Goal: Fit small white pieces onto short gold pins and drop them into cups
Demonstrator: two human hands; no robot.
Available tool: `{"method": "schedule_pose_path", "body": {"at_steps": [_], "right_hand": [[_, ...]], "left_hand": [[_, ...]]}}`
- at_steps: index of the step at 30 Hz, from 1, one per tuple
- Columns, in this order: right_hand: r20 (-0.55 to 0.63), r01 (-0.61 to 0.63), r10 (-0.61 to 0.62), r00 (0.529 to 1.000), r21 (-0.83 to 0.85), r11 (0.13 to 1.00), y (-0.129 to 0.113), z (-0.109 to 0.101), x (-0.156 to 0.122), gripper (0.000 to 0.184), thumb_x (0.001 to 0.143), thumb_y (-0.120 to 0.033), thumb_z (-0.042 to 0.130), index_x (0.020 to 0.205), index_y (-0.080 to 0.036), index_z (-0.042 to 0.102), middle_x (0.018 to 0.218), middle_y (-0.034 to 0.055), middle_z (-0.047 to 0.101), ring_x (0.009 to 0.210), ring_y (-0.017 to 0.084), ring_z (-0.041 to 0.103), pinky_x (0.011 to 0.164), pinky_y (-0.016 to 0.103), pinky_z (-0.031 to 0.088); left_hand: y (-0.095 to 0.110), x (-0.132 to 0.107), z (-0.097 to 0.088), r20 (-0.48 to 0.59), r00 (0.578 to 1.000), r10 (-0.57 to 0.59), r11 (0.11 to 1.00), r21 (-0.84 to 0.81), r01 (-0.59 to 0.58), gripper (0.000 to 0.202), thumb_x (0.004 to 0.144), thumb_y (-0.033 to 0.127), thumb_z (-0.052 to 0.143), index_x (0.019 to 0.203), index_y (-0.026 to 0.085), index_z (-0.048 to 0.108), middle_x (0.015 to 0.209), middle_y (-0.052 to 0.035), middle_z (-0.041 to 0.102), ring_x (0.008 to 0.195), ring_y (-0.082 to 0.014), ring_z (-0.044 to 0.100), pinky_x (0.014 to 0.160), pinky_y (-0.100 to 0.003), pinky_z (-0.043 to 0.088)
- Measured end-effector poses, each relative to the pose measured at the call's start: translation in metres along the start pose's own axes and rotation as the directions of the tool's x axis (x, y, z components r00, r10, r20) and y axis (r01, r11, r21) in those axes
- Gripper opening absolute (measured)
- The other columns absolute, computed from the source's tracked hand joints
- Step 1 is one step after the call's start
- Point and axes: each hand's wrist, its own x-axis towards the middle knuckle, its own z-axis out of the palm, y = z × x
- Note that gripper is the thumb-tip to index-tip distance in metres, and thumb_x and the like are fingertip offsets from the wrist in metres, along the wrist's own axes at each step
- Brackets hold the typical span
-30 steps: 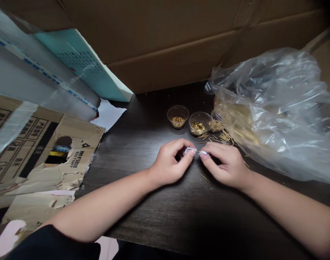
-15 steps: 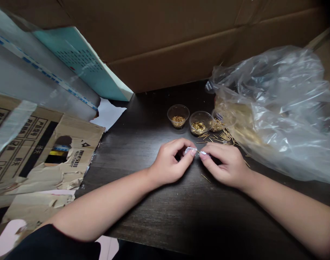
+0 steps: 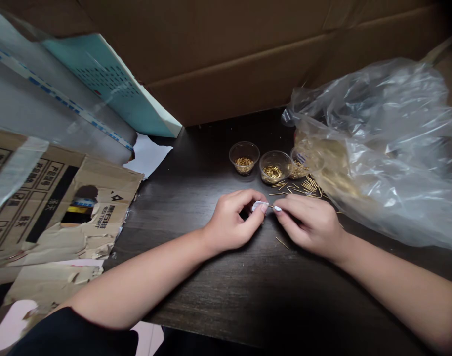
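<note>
In the head view, my left hand [image 3: 236, 217] and my right hand [image 3: 310, 220] meet over the dark table, both closed in a pinch. A thin brass-coloured pin [image 3: 271, 206] bridges the small gap between their fingertips. White material [image 3: 261, 204], paper or tape, shows at the left fingertips. A smaller white bit is at the right fingertips; I cannot tell what it is. One loose pin [image 3: 282, 243] lies just below the hands. Beyond them, several gold pins [image 3: 310, 185] are scattered beside a clear cup [image 3: 275, 157] holding short brass pieces.
Another clear cup [image 3: 244, 148] with small brass pieces stands to the left, and a third sits partly behind the middle one. A large clear plastic bag [image 3: 392, 163] covers the right side. Torn cardboard [image 3: 100, 198] stands at left, and a cardboard wall [image 3: 229, 64] closes the back.
The right hand has shifted slightly, and the pin between the fingertips now lies more level. The left hand has barely moved.
</note>
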Motion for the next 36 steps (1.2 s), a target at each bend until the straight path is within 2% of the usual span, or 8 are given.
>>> {"method": "schedule_pose_path", "body": {"at_steps": [4, 11, 18, 28, 36], "right_hand": [[0.026, 0.013, -0.012, 1.000, -0.025, 1.000, 0.0008, -0.0010, 0.0008, 0.011, 0.094, -0.013, 0.055, 0.094, -0.019, 0.065, 0.072, 0.0025, 0.060, 0.062, 0.015, 0.055, 0.060, 0.028, 0.046], [0.062, 0.094, -0.087, 0.994, -0.123, 0.988, -0.0011, -0.0014, 0.0017, 0.013, 0.094, -0.012, 0.053, 0.090, -0.019, 0.064, 0.071, 0.0041, 0.060, 0.063, 0.017, 0.052, 0.061, 0.030, 0.044], [0.025, -0.028, 0.027, 0.999, 0.043, 0.999, -0.0044, -0.0008, 0.0035, 0.010, 0.094, -0.012, 0.055, 0.090, -0.018, 0.062, 0.071, 0.0017, 0.056, 0.062, 0.014, 0.053, 0.059, 0.027, 0.044], [0.019, -0.090, 0.088, 0.996, 0.123, 0.988, -0.0021, -0.0020, 0.0037, 0.011, 0.094, -0.011, 0.057, 0.087, -0.019, 0.061, 0.071, 0.0006, 0.057, 0.062, 0.013, 0.053, 0.059, 0.026, 0.043], [0.026, -0.048, 0.046, 0.999, 0.083, 0.995, -0.0026, -0.0001, 0.0040, 0.011, 0.094, -0.009, 0.056, 0.086, -0.016, 0.060, 0.072, 0.0010, 0.056, 0.063, 0.012, 0.052, 0.061, 0.025, 0.043]], "left_hand": [[0.0001, -0.0001, 0.0005, 0.031, 0.999, -0.033, 0.998, -0.055, 0.034, 0.011, 0.092, 0.024, 0.060, 0.090, 0.015, 0.065, 0.068, -0.0021, 0.068, 0.061, -0.0109, 0.063, 0.059, -0.022, 0.050], [0.0016, -0.0001, 0.0047, 0.073, 0.983, -0.169, 0.948, -0.262, 0.183, 0.015, 0.094, 0.027, 0.060, 0.089, 0.014, 0.063, 0.064, -0.0011, 0.067, 0.056, -0.0094, 0.064, 0.056, -0.019, 0.051], [0.0008, 0.0000, 0.0054, 0.101, 0.966, -0.239, 0.883, -0.390, 0.260, 0.017, 0.093, 0.030, 0.064, 0.091, 0.013, 0.064, 0.065, -0.0021, 0.068, 0.057, -0.0102, 0.066, 0.057, -0.019, 0.054], [0.0002, 0.0017, 0.0058, 0.061, 0.969, -0.241, 0.896, -0.369, 0.246, 0.017, 0.089, 0.028, 0.069, 0.092, 0.012, 0.070, 0.068, -0.0035, 0.071, 0.060, -0.0119, 0.070, 0.060, -0.021, 0.058], [0.0016, 0.0020, 0.0049, 0.073, 0.965, -0.251, 0.898, -0.355, 0.261, 0.015, 0.089, 0.025, 0.068, 0.091, 0.010, 0.070, 0.070, -0.0041, 0.072, 0.062, -0.0106, 0.070, 0.060, -0.018, 0.057]]}}
